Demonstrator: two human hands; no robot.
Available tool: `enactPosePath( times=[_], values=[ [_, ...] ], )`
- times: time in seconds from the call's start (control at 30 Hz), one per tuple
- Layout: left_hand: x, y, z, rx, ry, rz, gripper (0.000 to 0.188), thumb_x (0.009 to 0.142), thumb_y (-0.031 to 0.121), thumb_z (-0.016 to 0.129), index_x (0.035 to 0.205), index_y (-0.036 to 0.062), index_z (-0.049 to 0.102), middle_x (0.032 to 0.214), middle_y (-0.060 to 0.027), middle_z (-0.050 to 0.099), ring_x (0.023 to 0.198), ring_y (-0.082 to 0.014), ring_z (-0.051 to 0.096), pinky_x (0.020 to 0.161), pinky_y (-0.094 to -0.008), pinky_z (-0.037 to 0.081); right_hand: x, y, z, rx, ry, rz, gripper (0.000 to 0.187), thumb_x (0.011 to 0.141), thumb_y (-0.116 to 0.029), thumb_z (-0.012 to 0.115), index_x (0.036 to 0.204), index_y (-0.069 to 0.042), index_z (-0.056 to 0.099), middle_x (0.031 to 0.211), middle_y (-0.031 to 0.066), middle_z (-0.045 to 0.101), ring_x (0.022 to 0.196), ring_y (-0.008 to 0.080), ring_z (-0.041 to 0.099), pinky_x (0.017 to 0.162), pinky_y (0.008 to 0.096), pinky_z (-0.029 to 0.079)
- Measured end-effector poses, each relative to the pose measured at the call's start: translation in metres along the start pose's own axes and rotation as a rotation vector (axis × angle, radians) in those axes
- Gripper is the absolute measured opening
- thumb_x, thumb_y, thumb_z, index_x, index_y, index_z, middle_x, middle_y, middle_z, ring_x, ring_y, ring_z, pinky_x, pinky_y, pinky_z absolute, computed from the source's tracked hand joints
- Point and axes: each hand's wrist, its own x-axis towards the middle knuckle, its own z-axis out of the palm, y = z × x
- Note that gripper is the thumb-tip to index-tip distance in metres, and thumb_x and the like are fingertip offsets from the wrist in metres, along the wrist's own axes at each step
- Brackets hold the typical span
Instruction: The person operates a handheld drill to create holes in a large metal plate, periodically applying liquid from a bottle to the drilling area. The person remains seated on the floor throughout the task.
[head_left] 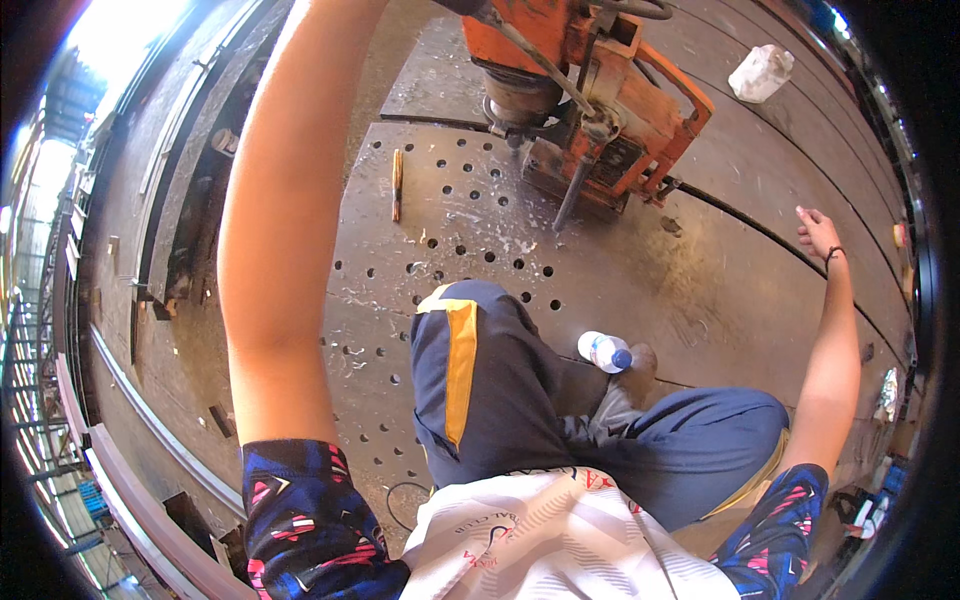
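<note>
My left arm reaches up along the left side and passes out of the top edge, so my left hand is out of view. Near where it leaves, a lever (540, 58) slants down to the hub of an orange magnetic drill (630, 130). The drill stands on a steel plate (480, 225) with rows of round holes and scattered metal shavings. Off to the right, my right hand (820, 232) is held out above the plates, its fingers loosely bent and partly apart, with nothing visible in them. A dark bracelet circles that wrist.
A white bottle (605, 352) with a blue cap lies beside my shoe (636, 372). One slim brown-orange stick (397, 186) rests on the holed plate. Farther right lies a cloudy plastic container (762, 73). A dark cable (740, 215) runs right from the drill. Steel beams (180, 200) line the left.
</note>
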Motion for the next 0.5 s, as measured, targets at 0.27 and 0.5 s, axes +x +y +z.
enactPosePath(
  times=[0.27, 0.5],
  values=[
    [-0.002, -0.023, 0.006, 0.007, -0.036, -0.025, 0.055, 0.089, 0.047, 0.062, 0.105, -0.0061, 0.069, 0.097, -0.0272, 0.070, 0.097, -0.0390, 0.068, 0.087, -0.0450, 0.051, -0.006, 0.018, 0.052, -0.100, -0.253, 0.091, 0.056, 0.091, -0.054, 0.063, 0.127, -0.012, 0.058, 0.093, 0.0036, 0.065, 0.073, 0.0122, 0.061, 0.060, 0.0339, 0.047],
    [-0.001, -0.047, 0.018, -0.101, -0.013, -0.034, 0.052, 0.090, 0.044, 0.061, 0.101, -0.0061, 0.070, 0.092, -0.0269, 0.070, 0.092, -0.0394, 0.069, 0.084, -0.0453, 0.052, -0.006, 0.026, 0.041, -0.017, -0.174, 0.072, 0.055, 0.090, -0.053, 0.064, 0.129, -0.014, 0.058, 0.094, 0.0015, 0.065, 0.072, 0.0109, 0.061, 0.059, 0.0296, 0.045]
  ],
)
